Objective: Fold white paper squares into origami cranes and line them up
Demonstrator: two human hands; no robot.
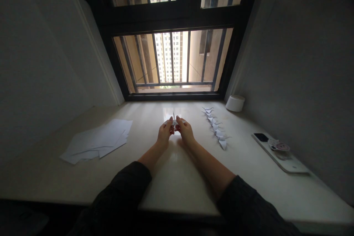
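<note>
Above the middle of the white sill, both my hands meet around a small white paper crane (pixel 174 121). A thin point of it sticks up between my fingertips. My left hand (pixel 165 131) pinches its left side, and my right hand (pixel 185 129) pinches the right side. Fingers cover much of the folded paper, so its exact shape is partly hidden. To the right of my hands, several finished-looking paper cranes (pixel 215 127) stand in a close row running away from me.
Loose white paper sheets (pixel 99 138) lie overlapping on the left of the sill (pixel 168 184). At the right are a phone (pixel 293 164) with a round grip on its back and a white cylindrical object (pixel 235 103) by the wall. A dark-framed window (pixel 174 97) closes off the far side.
</note>
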